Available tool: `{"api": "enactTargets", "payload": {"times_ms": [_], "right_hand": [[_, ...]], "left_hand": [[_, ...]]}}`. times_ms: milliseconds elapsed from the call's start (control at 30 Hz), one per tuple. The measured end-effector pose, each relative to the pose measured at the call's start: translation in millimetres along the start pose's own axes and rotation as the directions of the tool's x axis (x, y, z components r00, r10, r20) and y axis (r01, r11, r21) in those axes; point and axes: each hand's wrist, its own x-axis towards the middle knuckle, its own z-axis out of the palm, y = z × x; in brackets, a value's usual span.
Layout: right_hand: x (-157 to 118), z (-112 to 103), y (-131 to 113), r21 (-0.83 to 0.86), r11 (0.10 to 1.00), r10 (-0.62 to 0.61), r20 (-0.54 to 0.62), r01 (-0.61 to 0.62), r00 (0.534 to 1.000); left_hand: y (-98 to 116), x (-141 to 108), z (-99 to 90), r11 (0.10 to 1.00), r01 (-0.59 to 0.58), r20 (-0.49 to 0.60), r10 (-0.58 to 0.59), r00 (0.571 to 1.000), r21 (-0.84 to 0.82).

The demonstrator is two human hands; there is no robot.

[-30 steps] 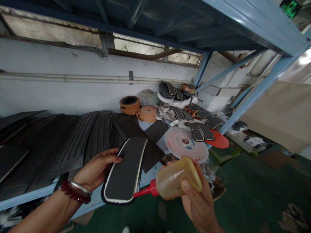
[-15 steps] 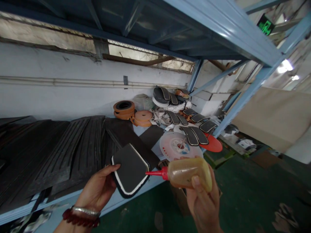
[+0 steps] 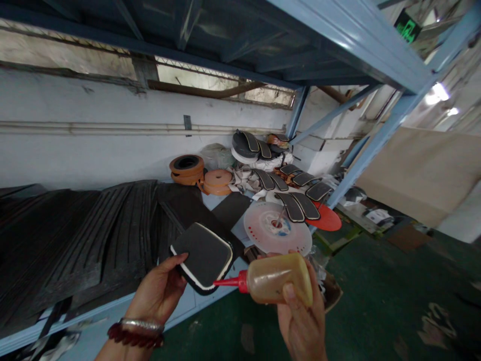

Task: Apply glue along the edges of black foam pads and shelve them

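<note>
My left hand (image 3: 158,291) holds a black insole-shaped pad (image 3: 201,255) with a white rim by its edge, tilted so that it looks short. My right hand (image 3: 302,316) grips a translucent squeeze bottle (image 3: 272,279) of amber liquid. The bottle's red nozzle (image 3: 229,283) points left, and its tip is at or very near the pad's lower right rim. I cannot tell whether they touch. My fingers hide part of the bottle.
A blue steel shelf (image 3: 112,313) carries stacked black ribbed sheets (image 3: 93,235), orange rolls (image 3: 187,169), a pale pink disc (image 3: 277,230), a red disc (image 3: 329,219) and several black pads (image 3: 293,206). Green floor (image 3: 387,291) lies to the right.
My left hand has turned the pad, which now looks shorter and more tilted. The nozzle has come to its lower right rim. The view has shifted slightly.
</note>
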Motion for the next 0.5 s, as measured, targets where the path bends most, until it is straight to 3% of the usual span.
{"api": "enactTargets", "payload": {"times_ms": [167, 333, 500], "right_hand": [[3, -1, 7, -0.005, 0.999, 0.052, -0.03, -0.052, 0.998], [23, -4, 6, -0.101, 0.993, -0.079, -0.204, 0.06, 0.976], [21, -5, 12, -0.114, 0.991, -0.098, -0.212, 0.075, 0.972]], "left_hand": [[-3, -1, 1.1, 1.0, -0.024, 0.004, 0.024, 1.0, 0.002], [-5, -1, 0.7, 0.999, -0.041, 0.017, 0.041, 0.999, 0.011], [-8, 5, -2.2, 0.999, -0.036, 0.005, 0.036, 0.999, -0.005]]}}
